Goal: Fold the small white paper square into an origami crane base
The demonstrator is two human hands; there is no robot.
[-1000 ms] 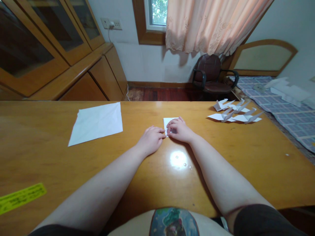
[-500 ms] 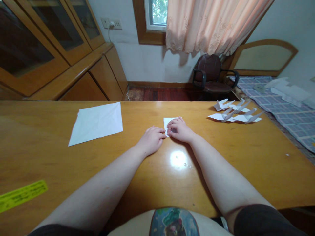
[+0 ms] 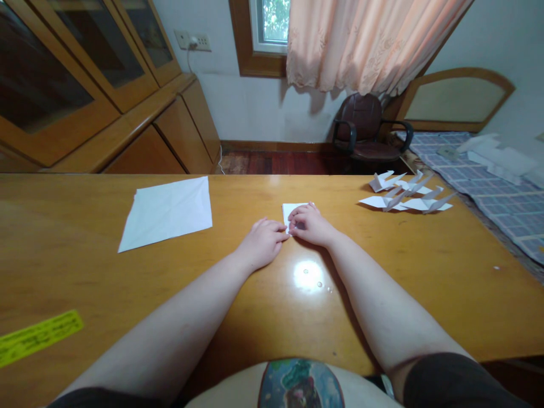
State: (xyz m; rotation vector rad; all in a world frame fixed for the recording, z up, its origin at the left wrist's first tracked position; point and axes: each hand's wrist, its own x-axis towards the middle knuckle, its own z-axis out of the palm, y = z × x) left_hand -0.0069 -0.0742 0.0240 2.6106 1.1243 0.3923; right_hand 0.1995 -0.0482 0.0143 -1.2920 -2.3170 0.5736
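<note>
Head view, the only one supplied. We take the packet (image 3: pixel 290 207), a small piece of white paper that we judge to be folded, as our landmark. It lies flat on the table (image 3: pixel 276 317), directly ahead of the person and partly hidden by fingers.

Left hand (image 3: pixel 266 238): palm down just left of the packet, fingers extended, tips touching its near left corner. It is not clenched; whether finger and thumb pinch the paper we cannot tell.

Right hand (image 3: pixel 312 226): over the packet's right part, fingers curled, thumb close to the left fingertips. We cannot tell whether it grips a layer or merely presses.

Well left of the packet we find a larger sheet (image 3: pixel 170 215), lightly creased. Well right of it stand folded birds (image 3: pixel 376 201), grouped closely. Nearer the person and far to the packet's left is a yellow label (image 3: pixel 40 337).

On the step in hand, which we judge to be aligning or creasing an edge, we recommend the following. Let one hand anchor the packet so that it cannot slide on the smooth top. Match the corners before applying pressure. Run a fingertip firmly from one end of the crease to the other; a skewed edge, in our judgement, would carry into every later fold.
</note>
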